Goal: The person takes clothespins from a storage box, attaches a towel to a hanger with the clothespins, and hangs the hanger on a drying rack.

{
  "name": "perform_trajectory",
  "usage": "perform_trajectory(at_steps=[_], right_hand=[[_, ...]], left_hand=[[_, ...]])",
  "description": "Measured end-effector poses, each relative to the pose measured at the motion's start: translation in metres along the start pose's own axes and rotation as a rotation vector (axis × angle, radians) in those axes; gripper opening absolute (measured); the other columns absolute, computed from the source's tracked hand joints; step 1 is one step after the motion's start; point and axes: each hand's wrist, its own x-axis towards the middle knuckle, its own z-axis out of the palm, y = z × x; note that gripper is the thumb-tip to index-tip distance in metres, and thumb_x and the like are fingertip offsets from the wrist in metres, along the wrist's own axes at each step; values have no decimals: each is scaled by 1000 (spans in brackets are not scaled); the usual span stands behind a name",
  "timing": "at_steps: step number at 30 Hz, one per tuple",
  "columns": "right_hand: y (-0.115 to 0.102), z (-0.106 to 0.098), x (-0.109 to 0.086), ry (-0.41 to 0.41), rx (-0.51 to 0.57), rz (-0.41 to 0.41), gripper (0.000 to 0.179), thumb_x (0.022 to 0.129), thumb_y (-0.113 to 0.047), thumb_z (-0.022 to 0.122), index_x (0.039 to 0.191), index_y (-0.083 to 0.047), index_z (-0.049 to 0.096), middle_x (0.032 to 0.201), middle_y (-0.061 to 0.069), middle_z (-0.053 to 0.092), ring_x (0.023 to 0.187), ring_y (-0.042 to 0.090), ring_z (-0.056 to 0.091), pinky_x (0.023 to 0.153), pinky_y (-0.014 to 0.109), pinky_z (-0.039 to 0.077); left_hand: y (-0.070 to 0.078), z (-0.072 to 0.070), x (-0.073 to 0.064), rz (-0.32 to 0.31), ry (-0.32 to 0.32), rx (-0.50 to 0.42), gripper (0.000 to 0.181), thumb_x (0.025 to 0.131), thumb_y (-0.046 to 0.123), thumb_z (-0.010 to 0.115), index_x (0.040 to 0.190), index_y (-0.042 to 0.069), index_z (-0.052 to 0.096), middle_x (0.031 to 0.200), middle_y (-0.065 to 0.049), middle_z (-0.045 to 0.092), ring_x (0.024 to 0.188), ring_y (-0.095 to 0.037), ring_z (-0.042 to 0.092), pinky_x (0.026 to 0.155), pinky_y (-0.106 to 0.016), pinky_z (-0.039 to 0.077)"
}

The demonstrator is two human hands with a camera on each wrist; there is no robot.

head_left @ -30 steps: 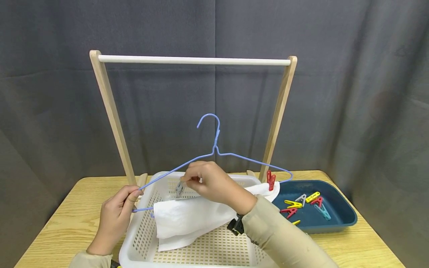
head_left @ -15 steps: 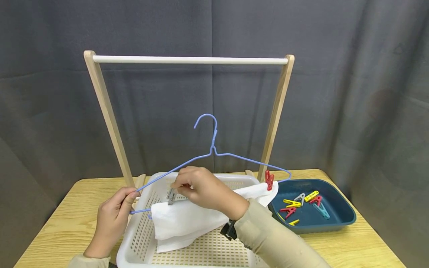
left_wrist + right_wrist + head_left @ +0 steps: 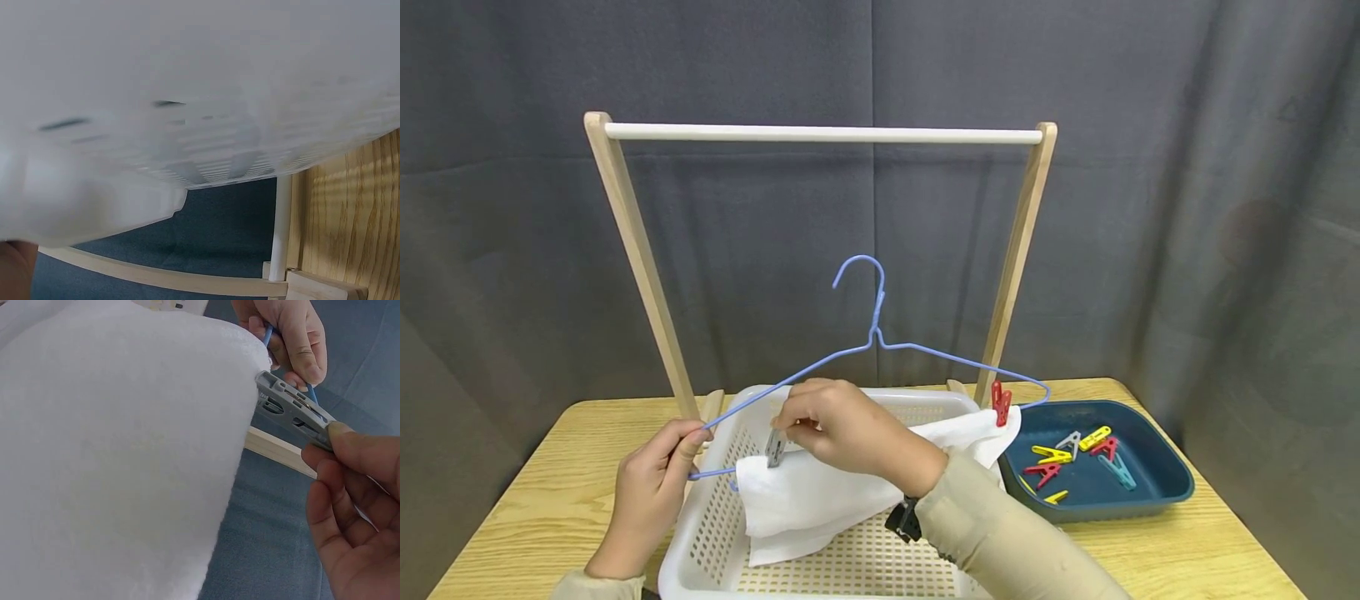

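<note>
A blue wire hanger stands hook-up, with a white cloth draped over its bottom bar. My left hand grips the hanger's left corner. Thumb and fingers of my right hand pinch the handle end of a grey clothespin, whose tip is at the cloth's top edge near the left end. In the right wrist view the same clothespin reaches the cloth's edge, and the left hand holds the blue wire behind it. A red clothespin clips the cloth at the right end.
Below the hanger sits a white perforated basket. To its right, a dark blue tray holds several yellow, red, grey and teal clothespins. A wooden rack with a white rail rises behind, on the wooden table.
My right hand has moved left and down, bringing the grey clothespin onto the cloth's top edge. The left hand still grips the hanger, and the view has shifted slightly.
</note>
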Motion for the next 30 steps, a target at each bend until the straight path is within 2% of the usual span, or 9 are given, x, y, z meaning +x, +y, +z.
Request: perform_trajectory(at_steps=[11, 17, 25, 30], right_hand=[[-2, 8, 0, -5, -21, -21, 22, 81, 15, 66, 85, -5, 74, 84, 1, 69, 76, 10, 59, 74, 14, 47], [-2, 11, -1, -11, -40, -24, 22, 81, 14, 67, 85, -6, 74, 83, 1, 69, 75, 11, 59, 73, 15, 47], [-1, 18, -2, -59, -60, -1, 20, 83, 12, 69, 87, -6, 75, 84, 1, 70, 78, 12, 62, 77, 14, 48], [-2, 19, -1, -61, -85, -16, 17, 84, 10, 71, 88, -7, 75, 84, 0, 69, 77, 11, 61, 76, 14, 47]], left_hand=[[-1, 0, -3, -10, 8, -8, 11, 96, -3, 64, 92, 6, 70, 77, 0, 67, 56, 3, 53, 53, -12, 45], [-2, 0, -4, -32, 4, -15, 16, 93, -9, 65, 92, 6, 70, 80, 5, 66, 56, 4, 53, 54, -11, 45], [-4, 2, -4, -50, 10, -35, 21, 90, -14, 65, 91, 6, 70, 81, 6, 67, 58, 4, 53, 55, -11, 45], [-4, 2, -4, -48, 7, -39, 22, 90, -15, 64, 91, 6, 70, 81, 2, 67, 58, 5, 53, 55, -11, 45]])
